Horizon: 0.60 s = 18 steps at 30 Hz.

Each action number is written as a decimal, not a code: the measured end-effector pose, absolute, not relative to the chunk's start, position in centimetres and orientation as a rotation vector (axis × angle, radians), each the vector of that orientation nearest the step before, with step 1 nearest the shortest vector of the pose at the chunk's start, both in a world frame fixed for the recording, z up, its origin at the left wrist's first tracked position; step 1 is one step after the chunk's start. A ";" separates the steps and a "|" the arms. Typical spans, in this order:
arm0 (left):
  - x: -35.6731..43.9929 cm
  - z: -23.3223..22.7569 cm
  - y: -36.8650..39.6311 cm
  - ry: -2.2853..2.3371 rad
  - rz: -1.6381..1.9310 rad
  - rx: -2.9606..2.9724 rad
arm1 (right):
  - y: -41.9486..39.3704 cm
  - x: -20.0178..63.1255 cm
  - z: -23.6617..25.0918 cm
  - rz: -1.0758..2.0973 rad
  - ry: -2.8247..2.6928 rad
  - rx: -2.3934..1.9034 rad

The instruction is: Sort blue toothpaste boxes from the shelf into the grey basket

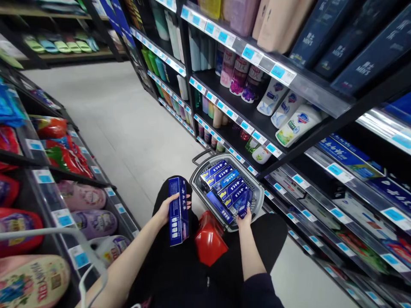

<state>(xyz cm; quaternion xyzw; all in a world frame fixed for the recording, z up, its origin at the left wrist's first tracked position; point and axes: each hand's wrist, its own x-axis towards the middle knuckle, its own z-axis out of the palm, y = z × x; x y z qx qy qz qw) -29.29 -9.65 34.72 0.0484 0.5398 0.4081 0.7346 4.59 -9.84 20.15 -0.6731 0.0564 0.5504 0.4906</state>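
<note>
My left hand [169,208] grips a long blue toothpaste box [178,211], held upright over my lap. My right hand [244,220] reaches into a grey shopping basket [198,185] on the floor and holds another blue box [244,204] at the near end of the stack. Several more blue toothpaste boxes [224,179] lie side by side inside the basket. A red object [209,242] rests between my knees, just below the basket.
Dark shelves on the right carry bottles [297,124], soap and blue boxes [346,158] with blue price tags. Left shelves hold slippers [81,195] and red packs [66,156]. A grey bar [61,233] crosses the lower left. The aisle floor [105,115] runs ahead.
</note>
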 end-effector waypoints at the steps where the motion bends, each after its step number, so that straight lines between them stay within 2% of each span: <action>1: -29.4 34.5 -9.7 1.190 0.898 0.113 | -9.5 4.8 19.6 1.337 0.167 -1.673; 9: -29.7 34.1 -9.1 1.264 0.886 0.123 | -7.9 4.9 16.0 1.453 0.118 -1.789; 18: -29.4 34.7 -8.5 1.328 0.819 0.144 | -7.5 4.7 12.9 1.531 -0.215 -1.986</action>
